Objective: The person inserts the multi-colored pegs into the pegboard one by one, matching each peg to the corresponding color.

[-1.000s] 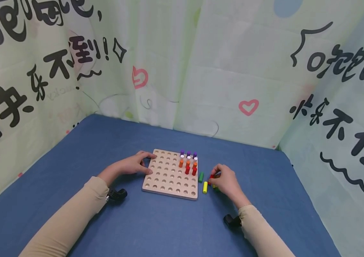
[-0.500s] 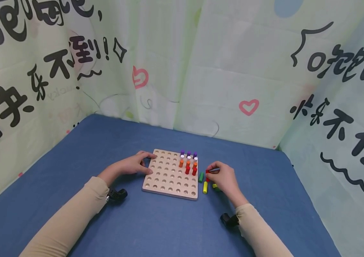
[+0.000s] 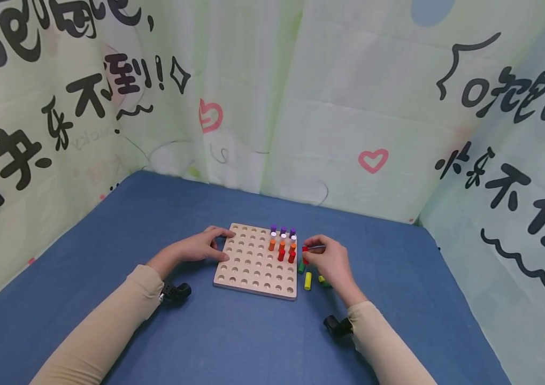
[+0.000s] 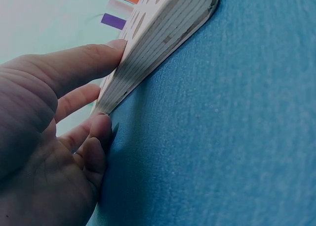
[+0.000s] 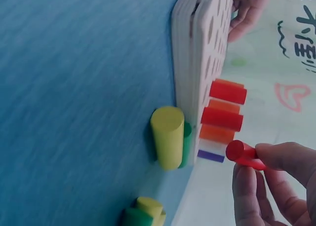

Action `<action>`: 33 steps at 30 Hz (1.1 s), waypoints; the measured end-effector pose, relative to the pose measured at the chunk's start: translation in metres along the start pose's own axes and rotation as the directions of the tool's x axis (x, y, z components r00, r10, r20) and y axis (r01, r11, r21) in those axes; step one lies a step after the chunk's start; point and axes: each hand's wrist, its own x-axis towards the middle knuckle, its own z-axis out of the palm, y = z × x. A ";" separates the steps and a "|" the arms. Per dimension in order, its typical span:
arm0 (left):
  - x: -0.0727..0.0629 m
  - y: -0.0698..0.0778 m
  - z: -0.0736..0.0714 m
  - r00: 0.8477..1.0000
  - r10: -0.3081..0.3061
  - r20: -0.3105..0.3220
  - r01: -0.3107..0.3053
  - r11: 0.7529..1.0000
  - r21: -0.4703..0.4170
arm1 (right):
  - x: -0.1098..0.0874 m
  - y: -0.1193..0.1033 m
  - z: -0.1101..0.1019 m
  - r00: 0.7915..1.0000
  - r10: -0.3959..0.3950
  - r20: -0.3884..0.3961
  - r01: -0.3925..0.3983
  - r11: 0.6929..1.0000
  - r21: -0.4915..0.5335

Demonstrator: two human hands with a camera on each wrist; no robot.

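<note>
A light wooden pegboard (image 3: 253, 291) lies on the blue cloth. My left hand (image 3: 194, 247) rests against its left side, thumb (image 4: 94, 58) and fingers touching the edge without curling round it. At the board's right side, my right hand (image 3: 334, 262) pinches a red peg (image 5: 237, 152) between thumb and fingers, apart from the board and above the cloth. Upright in the board's right columns stand purple pegs (image 3: 283, 230), white pegs (image 3: 274, 235), orange pegs (image 3: 271, 245) and two red pegs (image 3: 281, 255). The right hand partly hides the loose pegs below it.
Beside the board's right edge lie a green peg (image 3: 301, 267) and a yellow peg (image 3: 308, 280). More yellow and green pegs (image 5: 148, 206) lie together farther right. A patterned curtain (image 3: 330, 107) hangs behind and at both sides of the blue cloth (image 3: 253, 342).
My right hand has lifted the red peg from among the loose pegs and carried it left and farther away, towards the board's right edge. The left hand stays in place.
</note>
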 end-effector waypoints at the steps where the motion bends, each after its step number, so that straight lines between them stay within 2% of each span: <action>1: 0.000 0.000 0.000 1.000 -0.001 0.000 0.001 1.000 -0.001 | 0.000 -0.001 0.001 1.000 -0.005 -0.002 0.005 1.000 -0.001; 13: -0.003 0.004 -0.002 1.000 -0.003 0.007 0.003 1.000 -0.024 | -0.001 -0.019 0.010 0.998 -0.049 -0.030 0.050 0.998 0.045; 20: -0.003 0.004 -0.002 1.000 -0.005 0.005 0.005 1.000 -0.021 | 0.001 -0.027 0.020 0.999 -0.034 -0.022 0.036 0.996 0.087; 28: -0.003 0.003 -0.001 1.000 -0.005 0.006 0.006 0.999 -0.034 | 0.005 -0.032 0.032 0.998 -0.065 -0.018 0.067 0.993 0.097; 33: -0.003 0.004 -0.001 1.000 -0.004 0.007 0.004 1.000 -0.029 | 0.007 -0.034 0.038 0.998 -0.060 0.005 0.060 0.995 0.085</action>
